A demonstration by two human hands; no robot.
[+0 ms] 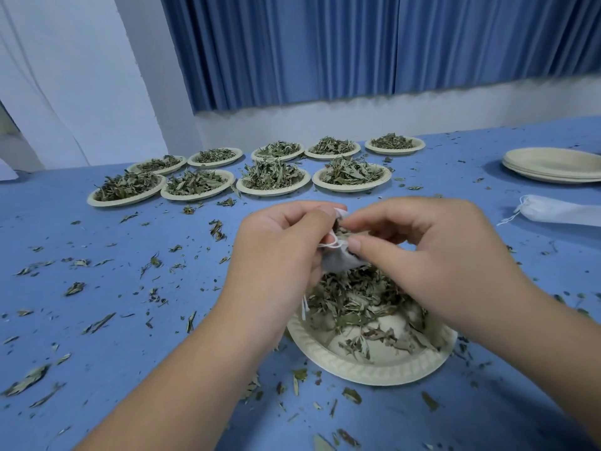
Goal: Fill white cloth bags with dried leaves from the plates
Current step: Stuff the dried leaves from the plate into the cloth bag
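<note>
My left hand (279, 252) is closed on the bag (338, 260): fingers curled round its upper part, thumb side up, holding it just above the plate (374, 369). The bag's mouth faces up between both hands, with its string (330, 244) looped over the left fingers. My right hand (432, 255) is also curled, its thumb on the near edge of the mouth and its fingers bent over the far edge, pinching the opening. I can't tell if any leaves sit between those fingertips. A few dark bits show inside the mouth.

The bag hangs over the far half of the plate, with its bottom touching or just above the leaves (354, 297). The leaves are piled on the far side, and the near part of the plate is mostly bare.

The plate sits on the blue table (130, 353), which has crumbs scattered all over it. Nine full plates (273, 177) stand in two rows further back. There are empty plates (553, 164) stacked far right, with a spare bag (559, 211) lying flat near them. A blue curtain (325, 43) hangs behind.
</note>
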